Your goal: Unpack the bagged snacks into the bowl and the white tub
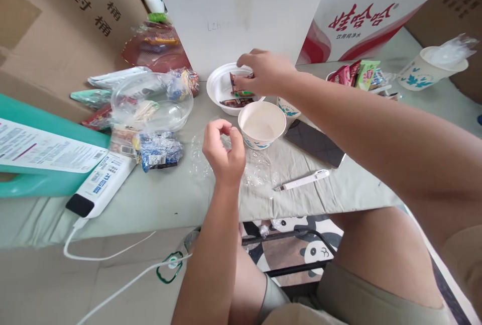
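My right hand (263,71) reaches over a white bowl (214,84) at the back, its forefinger and thumb apart. The thumb overlaps a brown snack packet (234,84); I see no clear grip on it. A second dark packet (237,102) lies in the same bowl. Nearer to me, my left hand (224,151) is loosely curled, with nothing showing in its fingers. It hovers left of a paper bowl (261,124) with blue leaf prints, which looks bare inside. Crumpled clear plastic wrap (256,167) spreads on the cloth under and beside this hand.
A dark phone (316,141) and a white utility knife (303,180) lie to the right. Wrapped snacks (160,151) and a clear plastic bowl (181,109) crowd the left, by a white power bank (101,184). White boxes (241,18) stand along the back.
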{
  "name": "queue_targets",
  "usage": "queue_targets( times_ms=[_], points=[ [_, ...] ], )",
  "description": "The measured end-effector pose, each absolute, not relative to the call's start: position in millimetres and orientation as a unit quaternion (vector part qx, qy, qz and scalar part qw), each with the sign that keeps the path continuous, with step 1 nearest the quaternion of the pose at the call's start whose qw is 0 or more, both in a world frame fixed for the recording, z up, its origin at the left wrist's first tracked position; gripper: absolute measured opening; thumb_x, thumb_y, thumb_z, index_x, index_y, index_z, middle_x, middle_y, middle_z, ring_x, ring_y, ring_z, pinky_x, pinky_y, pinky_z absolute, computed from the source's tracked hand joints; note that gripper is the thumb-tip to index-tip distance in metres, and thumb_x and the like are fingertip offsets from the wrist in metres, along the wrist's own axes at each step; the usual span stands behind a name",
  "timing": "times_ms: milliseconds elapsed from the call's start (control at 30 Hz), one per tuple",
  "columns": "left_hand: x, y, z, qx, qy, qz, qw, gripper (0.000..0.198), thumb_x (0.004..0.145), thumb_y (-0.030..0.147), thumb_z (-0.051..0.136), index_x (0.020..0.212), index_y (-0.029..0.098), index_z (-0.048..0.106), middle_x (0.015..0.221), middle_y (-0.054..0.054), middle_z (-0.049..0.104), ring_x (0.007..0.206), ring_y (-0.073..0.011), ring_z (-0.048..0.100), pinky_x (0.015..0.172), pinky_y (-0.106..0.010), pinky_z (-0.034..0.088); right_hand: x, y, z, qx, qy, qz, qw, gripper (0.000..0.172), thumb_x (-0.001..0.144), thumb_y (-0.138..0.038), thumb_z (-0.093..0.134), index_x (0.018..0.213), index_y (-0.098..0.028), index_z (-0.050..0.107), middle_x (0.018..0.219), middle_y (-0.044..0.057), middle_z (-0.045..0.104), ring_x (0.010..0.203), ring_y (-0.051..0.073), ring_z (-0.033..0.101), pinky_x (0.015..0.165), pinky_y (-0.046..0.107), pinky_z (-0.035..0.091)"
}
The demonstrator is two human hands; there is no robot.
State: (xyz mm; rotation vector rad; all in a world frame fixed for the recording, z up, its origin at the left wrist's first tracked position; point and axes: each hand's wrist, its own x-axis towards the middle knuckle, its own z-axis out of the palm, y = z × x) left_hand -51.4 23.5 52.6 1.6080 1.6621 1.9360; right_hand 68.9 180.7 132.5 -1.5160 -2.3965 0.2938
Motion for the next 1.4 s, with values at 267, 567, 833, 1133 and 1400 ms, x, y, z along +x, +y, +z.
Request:
queue_targets(
  times_ms=[267,567,833,1133,1400],
  points=[
    [-46.3,24.0,50.1,0.524,0.521,0.672,0.039,0.003,0.09,0.02,0.053,0.089,0.021,0.055,0.082,-0.001,0.056,0.077,-0.0178,0.056,0.076,-0.034,0.048,252.7,55.2,87.4,-0.621,-0.645,-0.045,0.443,0.017,0.083,-0.039,0.054,0.087,-0.026,0.064,0.088,0.014,0.071,0.084,0.023,0.068,0.078,0.043,0.053],
    [9.5,-1.8,50.9,0.642,0.383,0.663,-0.03,0.008,0.092,0.023,0.052,0.084,0.024,0.054,0.074,-0.001,0.051,0.067,-0.0198,0.053,0.064,-0.036,0.044,287.3,39.5,27.9,-0.683,-0.622,0.071,0.376,0.04,0.09,-0.032,0.053,0.122,-0.015,0.069,0.137,0.02,0.061,0.108,0.027,0.068,0.098,0.044,0.056],
    [51.5,-31.2,64.7,0.741,0.404,0.532,0.064,0.007,0.088,0.031,0.056,0.084,0.026,0.058,0.07,-0.003,0.058,0.063,-0.0227,0.059,0.06,-0.041,0.052,293.7,55.3,53.7,-0.713,-0.625,0.155,0.278,0.036,0.099,-0.029,0.051,0.132,-0.023,0.064,0.14,0.01,0.063,0.093,0.022,0.068,0.075,0.035,0.049],
    [175.3,84.8,89.2,0.508,0.632,0.365,0.458,0.03,0.08,0.043,0.073,0.101,0.022,0.066,0.125,-0.013,0.072,0.126,-0.0307,0.065,0.108,-0.046,0.052,336.3,60.0,64.7,-0.741,-0.589,0.186,0.264,0.023,0.101,-0.033,0.054,0.115,-0.025,0.071,0.128,0.009,0.067,0.106,0.026,0.066,0.068,0.033,0.04],
    [265.3,109.0,82.1,0.588,0.519,0.301,0.541,0.038,0.085,0.058,0.065,0.078,0.021,0.07,0.085,-0.004,0.076,0.1,-0.0281,0.072,0.092,-0.037,0.056,378.3,31.5,51.4,-0.805,-0.485,0.115,0.321,0.021,0.094,-0.031,0.057,0.11,-0.021,0.066,0.122,0.016,0.061,0.112,0.033,0.063,0.089,0.044,0.054]
  ],
)
